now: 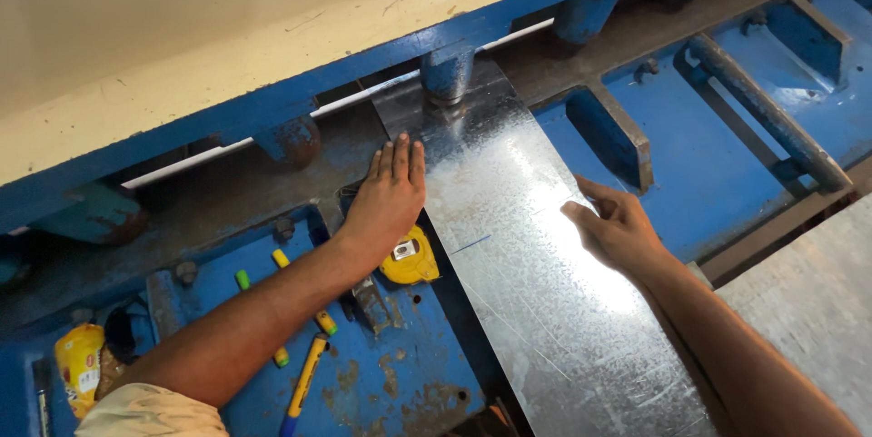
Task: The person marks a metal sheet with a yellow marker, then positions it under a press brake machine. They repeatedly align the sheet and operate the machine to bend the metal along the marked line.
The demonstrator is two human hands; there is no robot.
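A long shiny galvanized metal sheet [518, 246] lies on the blue bed of a shearing machine [718, 164], its far end under a blue hold-down foot [447, 74]. My left hand [389, 196] rests flat, fingers together, against the sheet's left edge near the far end. My right hand [613, 226] presses on the sheet's right edge, fingers spread slightly. A thin blue line is drawn on the sheet between the hands. Neither hand grips anything.
A yellow tape measure [411, 258] lies just below my left hand. Yellow-green markers [243, 281] and a yellow-blue tool [302, 384] lie on the blue bed. A yellow packet [80, 360] sits far left. The cream machine housing [182, 28] overhangs the back. Another grey sheet [817, 310] lies right.
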